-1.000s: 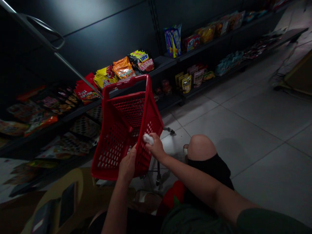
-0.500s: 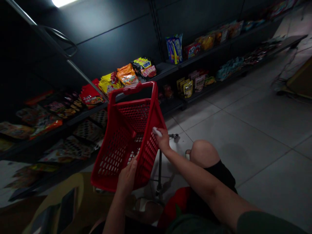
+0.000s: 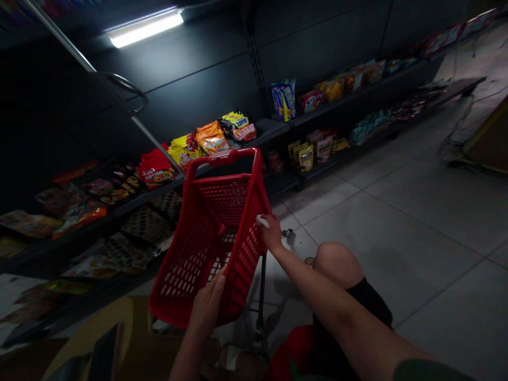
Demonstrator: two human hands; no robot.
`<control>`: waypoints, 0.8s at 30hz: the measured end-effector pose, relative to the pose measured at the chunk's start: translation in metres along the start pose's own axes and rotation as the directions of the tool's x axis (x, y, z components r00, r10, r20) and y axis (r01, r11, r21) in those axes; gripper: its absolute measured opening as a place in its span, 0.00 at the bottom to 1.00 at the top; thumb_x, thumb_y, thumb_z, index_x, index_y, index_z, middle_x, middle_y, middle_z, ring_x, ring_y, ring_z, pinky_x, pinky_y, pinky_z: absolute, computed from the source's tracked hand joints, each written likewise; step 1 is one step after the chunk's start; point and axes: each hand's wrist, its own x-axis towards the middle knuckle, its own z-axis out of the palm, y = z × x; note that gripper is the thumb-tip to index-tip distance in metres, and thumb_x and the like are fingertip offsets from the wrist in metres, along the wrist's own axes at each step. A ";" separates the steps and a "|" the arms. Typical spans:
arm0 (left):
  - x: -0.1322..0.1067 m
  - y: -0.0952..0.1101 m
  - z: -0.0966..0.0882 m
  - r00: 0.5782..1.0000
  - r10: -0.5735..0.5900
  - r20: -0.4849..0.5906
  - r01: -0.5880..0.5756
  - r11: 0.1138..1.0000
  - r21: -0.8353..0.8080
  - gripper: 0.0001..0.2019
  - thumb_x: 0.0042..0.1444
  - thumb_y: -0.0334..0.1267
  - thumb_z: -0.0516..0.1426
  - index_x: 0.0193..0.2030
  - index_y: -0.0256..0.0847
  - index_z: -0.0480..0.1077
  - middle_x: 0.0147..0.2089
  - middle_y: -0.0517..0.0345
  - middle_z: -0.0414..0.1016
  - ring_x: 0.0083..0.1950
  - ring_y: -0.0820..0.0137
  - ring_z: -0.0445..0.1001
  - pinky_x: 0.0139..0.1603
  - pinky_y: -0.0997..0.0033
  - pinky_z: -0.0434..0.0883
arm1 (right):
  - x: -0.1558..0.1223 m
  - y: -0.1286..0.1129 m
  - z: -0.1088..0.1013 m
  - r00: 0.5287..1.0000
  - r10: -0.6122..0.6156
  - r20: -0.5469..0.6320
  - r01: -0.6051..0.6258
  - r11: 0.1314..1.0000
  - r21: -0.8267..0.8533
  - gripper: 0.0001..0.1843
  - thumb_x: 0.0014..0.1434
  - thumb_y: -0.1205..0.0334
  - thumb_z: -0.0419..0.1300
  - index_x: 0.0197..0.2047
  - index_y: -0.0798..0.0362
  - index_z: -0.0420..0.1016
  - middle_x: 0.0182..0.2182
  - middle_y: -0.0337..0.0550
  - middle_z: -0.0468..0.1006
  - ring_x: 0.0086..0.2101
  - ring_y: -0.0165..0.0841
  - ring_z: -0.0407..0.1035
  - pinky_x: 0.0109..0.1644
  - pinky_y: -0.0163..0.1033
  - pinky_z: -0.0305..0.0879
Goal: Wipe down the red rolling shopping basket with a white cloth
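Note:
A red plastic shopping cart point(image 3: 245, 227) with perforated sides stands tilted in front of me. My left hand point(image 3: 207, 302) grips its near rim, the thumb along the edge and the other fingers partly hidden. On the cart's right outer side, my right hand point(image 3: 271, 233) presses a small white wad point(image 3: 262, 220), which looks like a tissue or cloth. The fingers are closed round it. Inside the cart's basket I see only the slotted walls and floor. The cart's handle point(image 3: 224, 156) points away from me, toward the shelves.
Dark shelves point(image 3: 273, 127) carry snack packets point(image 3: 212, 137) and pouches point(image 3: 306, 158). A metal pole point(image 3: 148, 132) slants down behind the cart. At lower left is a tan round-topped stool point(image 3: 129, 317) with dark flat objects. My bent knee point(image 3: 340, 267) is at the right, above tiled floor point(image 3: 416, 248).
The view has tilted up, showing more of the ceiling-side lamp. My right hand has slid slightly up the cart's side with the white wad. My left hand stays on the rim.

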 end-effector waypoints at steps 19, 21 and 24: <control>-0.008 0.003 0.006 0.998 0.000 -0.062 0.001 1.000 0.011 0.29 0.64 0.54 0.43 0.61 0.41 0.70 0.63 0.54 0.72 0.67 0.63 0.66 0.69 0.60 0.60 | -0.092 0.020 0.015 0.986 -0.082 0.145 0.067 0.992 0.107 0.17 0.50 0.70 0.60 0.44 0.49 0.74 0.45 0.45 0.68 0.48 0.37 0.65 0.55 0.44 0.64; -0.007 0.003 0.005 0.998 0.008 -0.058 -0.007 1.000 0.009 0.29 0.64 0.54 0.43 0.62 0.41 0.70 0.63 0.56 0.71 0.68 0.64 0.65 0.69 0.62 0.59 | -0.120 0.018 0.014 0.947 -0.171 0.272 0.129 0.977 0.168 0.15 0.50 0.69 0.62 0.42 0.48 0.75 0.46 0.45 0.69 0.47 0.37 0.66 0.53 0.42 0.65; -0.010 0.002 0.004 0.998 0.005 -0.058 -0.005 1.000 -0.008 0.29 0.64 0.54 0.43 0.62 0.42 0.69 0.64 0.55 0.70 0.69 0.64 0.63 0.70 0.61 0.57 | -0.096 0.024 0.001 0.976 -0.089 0.197 0.060 0.987 0.151 0.11 0.49 0.67 0.62 0.38 0.50 0.76 0.43 0.45 0.71 0.46 0.39 0.67 0.53 0.44 0.65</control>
